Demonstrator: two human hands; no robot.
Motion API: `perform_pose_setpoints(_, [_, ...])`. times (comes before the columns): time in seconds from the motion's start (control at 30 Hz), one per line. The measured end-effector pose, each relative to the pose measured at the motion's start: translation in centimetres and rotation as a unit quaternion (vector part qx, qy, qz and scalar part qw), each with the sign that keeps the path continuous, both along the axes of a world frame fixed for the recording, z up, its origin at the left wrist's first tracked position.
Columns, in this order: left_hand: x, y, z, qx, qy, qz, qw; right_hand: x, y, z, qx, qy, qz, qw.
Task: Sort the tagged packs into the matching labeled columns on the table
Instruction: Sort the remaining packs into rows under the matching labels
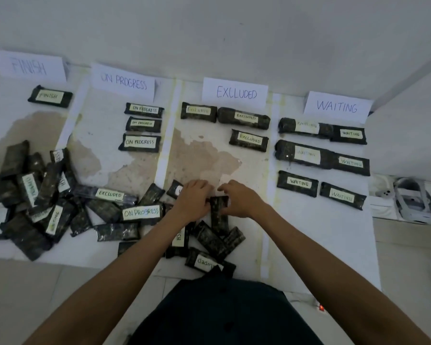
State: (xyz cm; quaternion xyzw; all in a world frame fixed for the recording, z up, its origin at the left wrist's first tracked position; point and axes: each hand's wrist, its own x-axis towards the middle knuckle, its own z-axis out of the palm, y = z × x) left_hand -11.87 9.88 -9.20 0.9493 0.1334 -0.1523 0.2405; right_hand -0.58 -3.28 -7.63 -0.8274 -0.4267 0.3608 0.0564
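Four paper signs stand at the back: FINISH (pixel 30 67), ON PROGRESS (pixel 123 82), EXCLUDED (pixel 235 92), WAITING (pixel 336 105). Dark tagged packs lie in each column beneath them. A heap of unsorted packs (pixel 35 195) covers the near left. My left hand (pixel 192 201) and my right hand (pixel 239 199) meet on one dark pack (pixel 219 212) lying lengthwise at the front of the EXCLUDED column; both grip its far end. Its tag is not visible.
More loose packs lie by my wrists, one tagged ON PROGRESS (pixel 141 212), one tagged EXCLUDED (pixel 205 262). A white headset (pixel 413 200) sits on the floor at the right. The white wall rises behind the signs.
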Motion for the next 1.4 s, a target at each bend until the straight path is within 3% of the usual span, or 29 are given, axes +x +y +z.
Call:
perform_pose_setpoints(0.13, [-1.0,-0.9,-0.1,0.006,-0.03,0.01,0.999,-2.7,-0.7,-1.6,-0.009,-0.048,-0.008,0.999])
perform_pose_setpoints(0.3, [-1.1,-2.4,1.7,-0.088,-0.045,0.142,0.985,-2.7,-0.4,-1.0,0.045,0.07,-0.207,0.975])
perform_pose_setpoints(0.47, [-0.7,-3.6,4.7,-0.326,0.029,0.325,0.887,-3.9,0.1,2.0,0.171,0.063,-0.28,0.942])
perform_pose_setpoints(0.63, [-1.3,-4.2,5.8,-0.382,-0.031,0.403,0.831,-5.5,-0.2,4.9,0.248,0.072,-0.2,0.945])
perform_pose_setpoints(0.77, [-2.0,-3.6,6.0,-0.469,-0.055,0.439,0.764,-4.1,-1.2,5.4,0.23,0.046,-0.106,0.966])
perform_pose_setpoints(0.97, [-1.8,-2.7,6.4,-0.487,-0.09,0.466,0.734,-2.2,-2.8,5.1,0.206,0.015,-0.08,0.975])
perform_pose_setpoints(1.1, [-1.4,-2.4,5.9,-0.472,-0.105,0.488,0.727,-2.3,-2.7,5.1,0.229,0.04,-0.096,0.968])
perform_pose_setpoints(1.23, [-1.2,-2.1,5.8,-0.455,-0.117,0.498,0.729,-2.8,-2.2,5.6,0.222,0.137,-0.195,0.945])
perform_pose_setpoints(1.4, [-0.4,-1.8,6.9,-0.371,-0.088,0.356,0.853,-3.2,-1.2,5.7,0.216,0.234,-0.291,0.902])
